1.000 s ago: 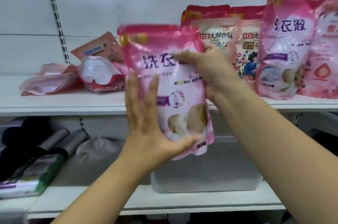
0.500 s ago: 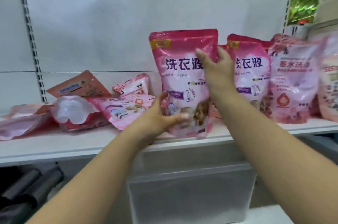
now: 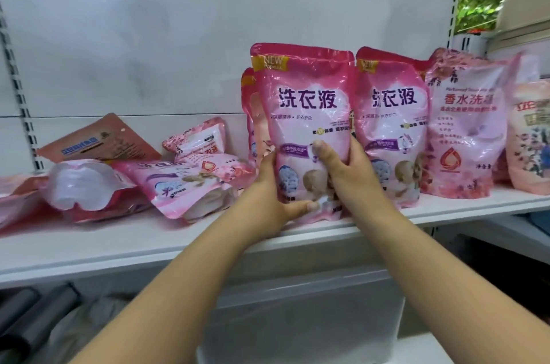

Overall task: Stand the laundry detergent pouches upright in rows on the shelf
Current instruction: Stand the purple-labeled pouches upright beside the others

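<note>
Head view: a pink detergent pouch [image 3: 303, 113] stands upright at the front edge of the white shelf [image 3: 119, 247], just right of the picture's centre. Both hands hold its lower half. The left hand [image 3: 269, 200] wraps the pouch's bottom corner at 7 o'clock, thumb across the front near the base, the other fingers hidden behind the pack. The right hand [image 3: 345, 173] clasps the side at 4 o'clock — its fingers are curled onto the front panel, pressing into the film.

Touching the held pouch at 3 o'clock stands a matching pouch [image 3: 393, 125], also upright; beside that is a paler pink pouch [image 3: 467, 131], and at the far right edge a peach-coloured one [image 3: 529, 137], partly cut off. Another pack [image 3: 248, 113] peeks out behind the held pouch at 9 o'clock.

Toward 9 o'clock, well apart from the upright row, a heap of pouches [image 3: 178, 185] lies flat or slumped — one orange pack [image 3: 98, 143] leans against the back wall.

At 6 o'clock, under the shelf, sits a translucent plastic bin [image 3: 297, 319].
</note>
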